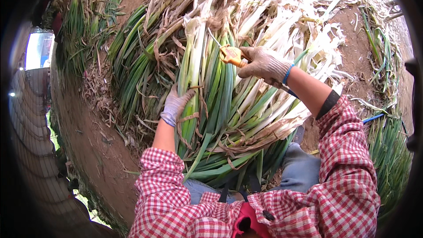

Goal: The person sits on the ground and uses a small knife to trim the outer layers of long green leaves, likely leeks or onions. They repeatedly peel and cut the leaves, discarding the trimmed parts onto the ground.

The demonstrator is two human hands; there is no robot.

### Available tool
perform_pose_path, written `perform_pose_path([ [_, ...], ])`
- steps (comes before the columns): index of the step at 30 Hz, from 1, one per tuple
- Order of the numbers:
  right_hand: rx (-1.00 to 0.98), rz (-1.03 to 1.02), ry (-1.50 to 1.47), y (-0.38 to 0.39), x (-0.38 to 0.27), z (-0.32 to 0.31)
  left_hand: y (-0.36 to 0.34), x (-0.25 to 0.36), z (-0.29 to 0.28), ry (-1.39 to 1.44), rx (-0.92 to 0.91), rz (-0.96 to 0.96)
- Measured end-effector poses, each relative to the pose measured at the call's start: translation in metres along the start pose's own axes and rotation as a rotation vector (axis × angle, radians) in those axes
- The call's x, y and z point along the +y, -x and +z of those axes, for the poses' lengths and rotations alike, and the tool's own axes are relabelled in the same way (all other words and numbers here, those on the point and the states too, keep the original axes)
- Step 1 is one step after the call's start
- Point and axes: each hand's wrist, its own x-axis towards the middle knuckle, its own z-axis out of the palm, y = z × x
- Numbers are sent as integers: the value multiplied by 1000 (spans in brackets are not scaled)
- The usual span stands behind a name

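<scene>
My left hand, in a pale glove, grips the lower green part of a leek-like onion stalk lying on the heap. A thin tan band or strip crosses the leaves at my fingers. My right hand, also gloved, is closed on a yellow air gun whose thin metal nozzle points toward the pale upper part of that stalk. Around both hands spreads a large heap of long onions, with green leaves, white stems and dried brown husks.
More green onion bunches lie at the upper left and along the right on brown dirt ground strewn with husks. A blue hose runs at the right. My jeans-covered knee is beside the heap.
</scene>
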Motion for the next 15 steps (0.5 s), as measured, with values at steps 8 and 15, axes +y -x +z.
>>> perform_pose_path([
  [8, 206, 2, 42, -50, -12, -40, 8, 4, 8, 54, -14, -58],
  [15, 311, 30, 71, -98, -24, -75, -49, -59, -19, -165, -108, 339],
])
